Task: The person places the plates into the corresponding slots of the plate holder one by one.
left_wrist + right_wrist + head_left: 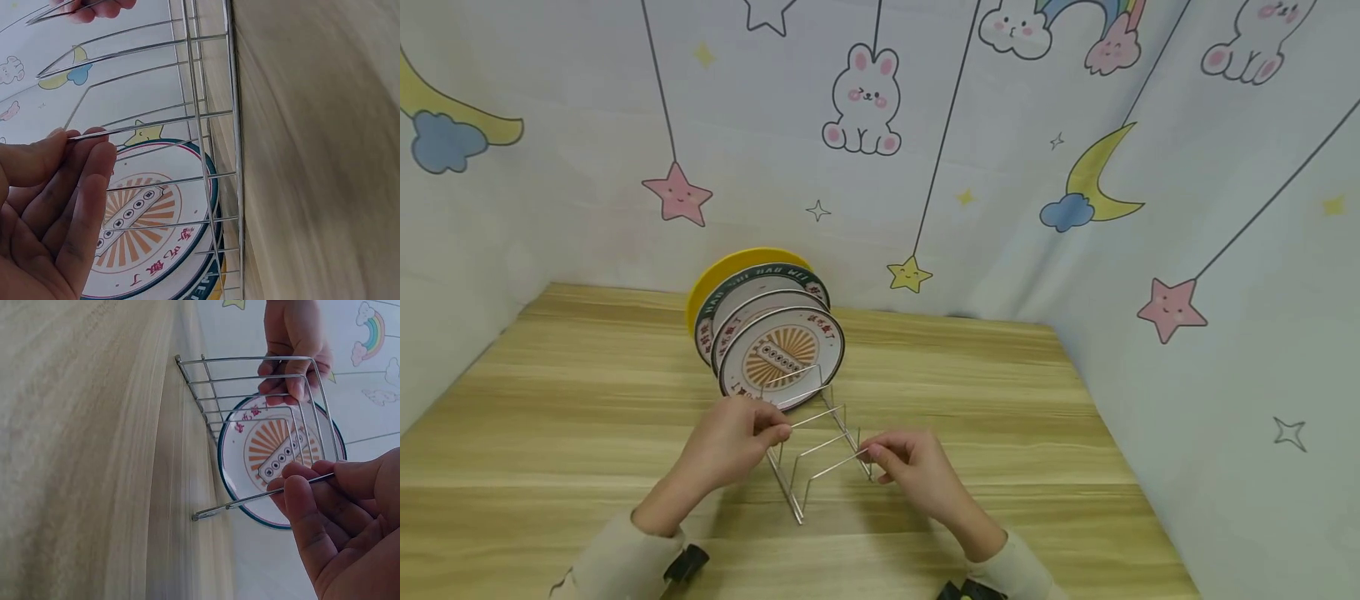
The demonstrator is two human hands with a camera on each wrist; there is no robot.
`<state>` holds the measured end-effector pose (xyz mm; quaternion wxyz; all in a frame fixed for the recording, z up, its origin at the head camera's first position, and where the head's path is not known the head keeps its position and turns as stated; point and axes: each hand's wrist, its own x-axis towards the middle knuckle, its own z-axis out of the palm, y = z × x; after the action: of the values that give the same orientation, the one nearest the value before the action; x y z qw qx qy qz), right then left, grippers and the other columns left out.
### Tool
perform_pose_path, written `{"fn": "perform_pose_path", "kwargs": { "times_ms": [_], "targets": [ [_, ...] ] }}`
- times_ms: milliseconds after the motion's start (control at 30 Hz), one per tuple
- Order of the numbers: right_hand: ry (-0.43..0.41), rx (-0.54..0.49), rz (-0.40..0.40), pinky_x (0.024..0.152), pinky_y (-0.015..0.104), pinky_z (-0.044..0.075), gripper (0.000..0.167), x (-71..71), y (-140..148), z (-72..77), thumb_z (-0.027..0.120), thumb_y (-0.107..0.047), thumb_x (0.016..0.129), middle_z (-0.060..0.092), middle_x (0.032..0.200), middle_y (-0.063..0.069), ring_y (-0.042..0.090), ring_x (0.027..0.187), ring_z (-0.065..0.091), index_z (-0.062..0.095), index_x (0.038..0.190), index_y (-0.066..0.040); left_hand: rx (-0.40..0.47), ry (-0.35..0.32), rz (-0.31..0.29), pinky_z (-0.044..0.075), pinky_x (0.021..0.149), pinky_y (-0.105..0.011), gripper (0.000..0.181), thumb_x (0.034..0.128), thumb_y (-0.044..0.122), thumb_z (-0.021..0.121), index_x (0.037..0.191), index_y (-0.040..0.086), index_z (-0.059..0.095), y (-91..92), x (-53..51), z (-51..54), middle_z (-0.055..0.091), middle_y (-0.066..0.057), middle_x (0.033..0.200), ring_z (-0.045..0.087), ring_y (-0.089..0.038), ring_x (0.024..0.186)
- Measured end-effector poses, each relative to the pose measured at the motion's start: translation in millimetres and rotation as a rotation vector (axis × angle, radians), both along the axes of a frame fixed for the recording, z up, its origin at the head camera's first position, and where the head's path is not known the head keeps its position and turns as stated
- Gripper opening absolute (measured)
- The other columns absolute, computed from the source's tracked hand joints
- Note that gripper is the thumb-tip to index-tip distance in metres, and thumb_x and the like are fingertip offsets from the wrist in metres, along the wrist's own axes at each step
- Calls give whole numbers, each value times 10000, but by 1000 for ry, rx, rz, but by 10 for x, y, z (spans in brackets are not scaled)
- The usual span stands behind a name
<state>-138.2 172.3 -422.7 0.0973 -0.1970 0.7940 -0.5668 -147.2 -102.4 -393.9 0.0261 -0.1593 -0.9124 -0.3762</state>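
A metal wire dish rack (787, 492) stands on the table, its row of upright wire loops running away from me. With thumb and fingertips, my left hand (730, 442) pinches one of the middle loops on its left side. The right hand (919, 473) grips the nearest loop at its top right corner. Several round plates stand tilted one behind another at the far end of the rack. The front plate (782, 346) is white with an orange sunburst and red characters. Behind come another white plate, a green-rimmed plate (765, 273) and a yellow plate (718, 271).
The wood-grain table (1000, 417) reaches back to a pale curtain (1000, 150) printed with stars, moons and rabbits. This curtain also closes in the left and right sides. Dark straps (687, 564) are at both sleeves.
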Motion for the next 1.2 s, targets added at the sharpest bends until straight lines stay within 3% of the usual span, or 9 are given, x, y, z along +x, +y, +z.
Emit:
{"fn": "perform_pose_path", "kwargs": {
  "times_ms": [567,800,1200],
  "targets": [
    [-37,-13,4,652,337,602,181,156,-99,48,584,-50,987,732,1008,152,381,970,680,724,1038,53,-4,-1,23,431,584,-310,121,877,135,754,761,169,748,2,-117,-27,674,54,713,498,-112,625],
    [-66,-14,-6,642,317,599,182,170,-97,30,579,-43,988,731,1011,152,338,953,689,727,1044,47,-25,13,34,457,624,-322,107,871,136,760,767,161,755,51,-188,-38,662,84,725,525,-119,661],
    [-28,20,10,654,302,600,190,157,-88,21,588,-96,996,727,1006,176,382,964,682,739,1016,18,-32,24,45,458,610,-313,107,876,155,761,770,169,760,123,-290,-99,669,89,744,541,-116,664]
  ]
}}
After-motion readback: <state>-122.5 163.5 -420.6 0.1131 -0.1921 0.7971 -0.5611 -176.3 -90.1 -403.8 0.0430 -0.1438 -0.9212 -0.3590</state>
